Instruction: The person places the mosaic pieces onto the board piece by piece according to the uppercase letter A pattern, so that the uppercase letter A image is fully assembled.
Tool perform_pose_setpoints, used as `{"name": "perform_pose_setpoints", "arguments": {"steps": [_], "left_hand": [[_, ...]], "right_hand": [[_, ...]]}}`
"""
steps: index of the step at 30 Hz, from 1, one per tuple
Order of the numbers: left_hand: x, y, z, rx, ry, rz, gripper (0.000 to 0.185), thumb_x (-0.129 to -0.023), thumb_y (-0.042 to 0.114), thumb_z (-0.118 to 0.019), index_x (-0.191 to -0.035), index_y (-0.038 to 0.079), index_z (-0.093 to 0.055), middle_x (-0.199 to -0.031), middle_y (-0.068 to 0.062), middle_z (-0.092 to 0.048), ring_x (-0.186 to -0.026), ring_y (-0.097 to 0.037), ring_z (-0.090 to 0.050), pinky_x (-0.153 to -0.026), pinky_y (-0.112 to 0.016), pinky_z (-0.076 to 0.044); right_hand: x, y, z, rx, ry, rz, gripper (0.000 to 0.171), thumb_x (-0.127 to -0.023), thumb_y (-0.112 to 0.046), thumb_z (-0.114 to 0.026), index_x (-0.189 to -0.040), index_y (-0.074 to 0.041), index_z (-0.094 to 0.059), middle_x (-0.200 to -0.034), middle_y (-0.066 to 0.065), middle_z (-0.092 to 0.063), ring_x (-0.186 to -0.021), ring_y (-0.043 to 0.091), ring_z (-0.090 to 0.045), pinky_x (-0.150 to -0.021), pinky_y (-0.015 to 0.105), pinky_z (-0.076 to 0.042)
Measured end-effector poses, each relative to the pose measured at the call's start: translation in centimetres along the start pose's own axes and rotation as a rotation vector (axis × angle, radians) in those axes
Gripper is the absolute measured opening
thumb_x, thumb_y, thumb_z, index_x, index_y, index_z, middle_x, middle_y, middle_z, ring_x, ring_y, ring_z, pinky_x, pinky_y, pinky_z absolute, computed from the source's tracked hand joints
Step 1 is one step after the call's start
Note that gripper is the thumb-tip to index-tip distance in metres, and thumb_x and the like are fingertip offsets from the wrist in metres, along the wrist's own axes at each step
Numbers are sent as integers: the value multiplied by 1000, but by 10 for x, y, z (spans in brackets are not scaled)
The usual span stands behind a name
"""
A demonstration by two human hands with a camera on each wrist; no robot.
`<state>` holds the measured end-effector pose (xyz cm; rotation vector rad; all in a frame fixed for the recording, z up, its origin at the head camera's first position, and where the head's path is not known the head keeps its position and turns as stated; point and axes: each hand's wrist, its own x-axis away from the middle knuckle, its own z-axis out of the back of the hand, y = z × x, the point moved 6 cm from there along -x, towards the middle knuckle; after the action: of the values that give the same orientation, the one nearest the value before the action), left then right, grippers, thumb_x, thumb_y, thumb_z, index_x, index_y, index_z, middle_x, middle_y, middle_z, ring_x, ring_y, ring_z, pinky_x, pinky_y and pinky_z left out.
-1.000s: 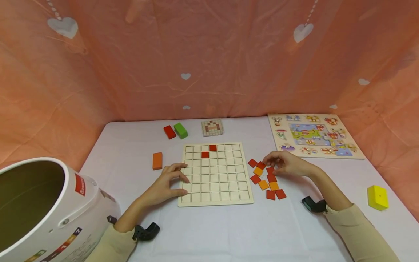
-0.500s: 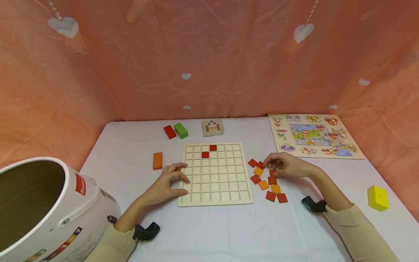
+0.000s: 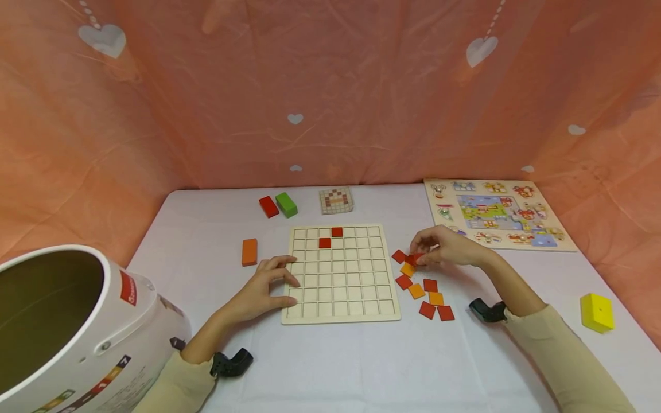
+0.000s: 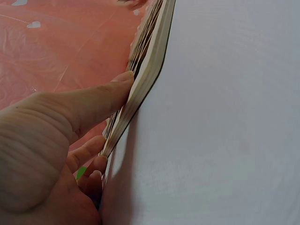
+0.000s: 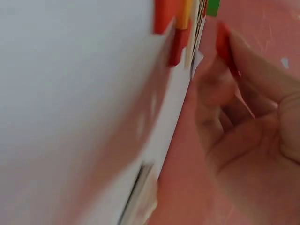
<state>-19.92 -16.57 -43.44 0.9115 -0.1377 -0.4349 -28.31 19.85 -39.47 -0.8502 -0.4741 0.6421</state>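
A pale wooden grid board [image 3: 338, 281] lies mid-table with two red tiles in its upper cells, one of them the red tile [image 3: 325, 243]. My left hand [image 3: 260, 289] rests on its left edge, fingertips and thumb spread over the rim. In the left wrist view the thumb [image 4: 105, 96] lies along the board's edge. My right hand [image 3: 446, 246] is raised just right of the board and pinches a red square tile [image 5: 226, 47] between thumb and fingers. Below it are scattered loose tiles, among them an orange tile [image 3: 416, 291] and a red tile [image 3: 430, 285].
A patterned grid card [image 3: 336, 201] lies behind the board. Left of it are red [image 3: 268, 207], green [image 3: 286, 205] and orange [image 3: 249, 252] blocks. A white bucket [image 3: 150, 321] stands at the left, a picture puzzle [image 3: 444, 198] back right, a yellow block [image 3: 597, 312] far right.
My right hand has picked a red tile out of the pile and shifted slightly up and left with it. A few loose tiles slid a little. The left hand stays on the board.
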Motion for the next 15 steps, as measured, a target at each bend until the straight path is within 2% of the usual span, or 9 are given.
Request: {"name": "perform_pose_setpoints", "arguments": {"steps": [4,10,15], "left_hand": [[1,0,0,9,1,2,22,-79,18,-85,-96,19,-71,-149,-13,-43,-132,-36,-30,-107,-63,-27],[1,0,1,6,0,2,21,-79,19,-85,-96,19,-71,-149,-13,-43,-132,-36,-30,-107,-63,-27],[0,0,0,6,-3,-3,22,-80,19,-85,-96,19,-71,-149,-12,-43,-133,-36,-29,-108,-63,-26]], "right_hand": [[-35,-16,0,-44,35,9,15,-91,-4,-70,-102,5,-66,-83,10,-63,-65,21,-56,-57,28,-48],[-94,-40,-13,-82,5,47,16,-91,5,-65,-106,10,-64,-87,12,-64,-73,22,-61,-65,30,-54],[-125,-51,-29,-54,-50,70,14,-89,10,-65,-102,10,-66,-86,13,-64,-77,20,-57,-68,28,-50]]}}
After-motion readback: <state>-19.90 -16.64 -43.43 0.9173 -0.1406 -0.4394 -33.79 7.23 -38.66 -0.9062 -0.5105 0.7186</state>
